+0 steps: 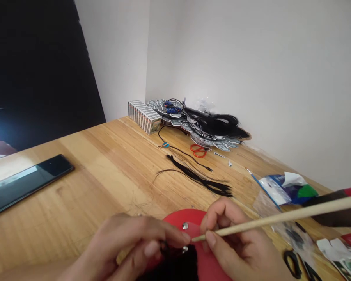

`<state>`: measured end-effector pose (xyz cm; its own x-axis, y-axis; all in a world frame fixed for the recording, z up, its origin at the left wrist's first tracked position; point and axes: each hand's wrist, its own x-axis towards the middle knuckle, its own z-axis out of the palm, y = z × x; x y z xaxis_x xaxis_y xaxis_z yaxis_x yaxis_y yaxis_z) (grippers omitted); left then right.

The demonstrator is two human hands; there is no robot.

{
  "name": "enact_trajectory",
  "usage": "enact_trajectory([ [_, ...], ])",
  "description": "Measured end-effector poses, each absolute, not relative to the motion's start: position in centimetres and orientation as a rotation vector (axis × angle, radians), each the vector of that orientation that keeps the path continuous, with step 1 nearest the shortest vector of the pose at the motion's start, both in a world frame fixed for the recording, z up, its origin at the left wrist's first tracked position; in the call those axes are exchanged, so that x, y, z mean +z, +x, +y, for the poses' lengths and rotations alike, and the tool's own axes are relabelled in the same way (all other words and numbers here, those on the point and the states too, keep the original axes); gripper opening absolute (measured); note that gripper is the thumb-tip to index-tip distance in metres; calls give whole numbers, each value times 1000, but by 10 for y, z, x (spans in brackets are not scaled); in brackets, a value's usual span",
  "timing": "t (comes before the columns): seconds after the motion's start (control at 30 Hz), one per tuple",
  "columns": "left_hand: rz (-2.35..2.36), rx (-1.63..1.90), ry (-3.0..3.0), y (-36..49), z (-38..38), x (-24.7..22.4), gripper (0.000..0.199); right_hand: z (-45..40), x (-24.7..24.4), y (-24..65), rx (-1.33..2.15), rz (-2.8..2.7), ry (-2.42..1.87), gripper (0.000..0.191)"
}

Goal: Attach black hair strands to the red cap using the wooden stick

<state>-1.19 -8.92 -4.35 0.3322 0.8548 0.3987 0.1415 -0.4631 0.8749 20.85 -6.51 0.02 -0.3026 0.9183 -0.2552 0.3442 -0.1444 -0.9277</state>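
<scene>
Over the red disc [190, 214], the right hand [242, 249] pinches a wooden stick [286, 216] near its tapered tip, apparently positioning it, which calls for steadiness; the left hand [131, 234] curls beside black fibre [175, 269] on the disc, its grip unclear

The widest free stretch is bare wood on the counter [105, 156], running from centre left of the frame, between the phone [32, 183] at the left edge and the black hair strands [200, 177] near the centre. A hand could pass low there. Farther back, the row of small boxes [144, 117], the heaped cards [216, 144] and the dark cable [187, 153] stand in the way. The lower right is crowded by plastic packaging [289, 187] and black-handled scissors [292, 263], with the long stick [292, 216] slanting above.
</scene>
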Motion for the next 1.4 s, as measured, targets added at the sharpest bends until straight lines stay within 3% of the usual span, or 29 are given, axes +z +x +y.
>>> enact_trajectory([
  [0.23, 1051, 752, 1740, -5, -82, -8, 41, -58, -10, 211, 1460, -1710, -1217, 14],
  [0.5, 1143, 298, 1711, 3, -68, 2, 30, -57, -4, 211, 1420, -1750, -1259, 10],
  [1.4, 1079, 25, 2246, 13, -57, 26, 23, -55, -3, 211, 1427, -1765, -1204, 4],
])
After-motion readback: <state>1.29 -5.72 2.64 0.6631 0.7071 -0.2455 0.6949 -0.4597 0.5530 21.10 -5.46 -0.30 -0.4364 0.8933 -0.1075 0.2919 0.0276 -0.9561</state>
